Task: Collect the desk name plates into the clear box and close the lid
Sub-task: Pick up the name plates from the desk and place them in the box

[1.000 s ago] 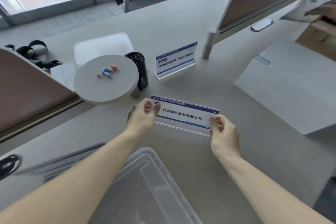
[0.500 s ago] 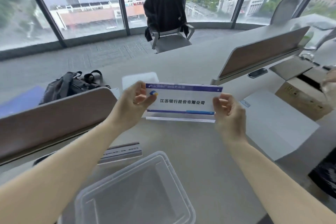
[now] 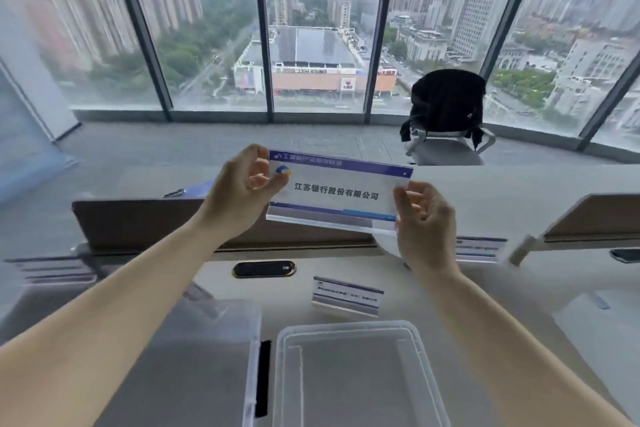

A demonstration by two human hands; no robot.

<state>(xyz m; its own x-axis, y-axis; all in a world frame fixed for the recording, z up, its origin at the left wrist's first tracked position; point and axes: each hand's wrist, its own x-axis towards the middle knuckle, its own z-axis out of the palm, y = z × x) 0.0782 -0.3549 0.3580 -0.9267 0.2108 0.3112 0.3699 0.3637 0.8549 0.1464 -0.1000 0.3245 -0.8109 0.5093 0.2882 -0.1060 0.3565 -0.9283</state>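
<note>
I hold a white and purple desk name plate (image 3: 337, 192) up in the air at chest height. My left hand (image 3: 242, 191) pinches its left end and my right hand (image 3: 424, 222) grips its right end. Below it on the desk stands a second name plate (image 3: 347, 295), and a third name plate (image 3: 479, 249) sits further right by the divider. The clear box (image 3: 356, 378) lies open and empty near the front edge. Its clear lid (image 3: 207, 357) lies flat to the left of the box.
A brown desk divider (image 3: 145, 222) runs across behind the box, another divider (image 3: 595, 218) at the right. A black cable port (image 3: 264, 269) is set in the desk. A chair with a black jacket (image 3: 446, 107) stands by the windows.
The head view tilted up and turned, so the windows now fill the top. Both hands raised the held name plate higher; the box, lid and two more plates came into view below.
</note>
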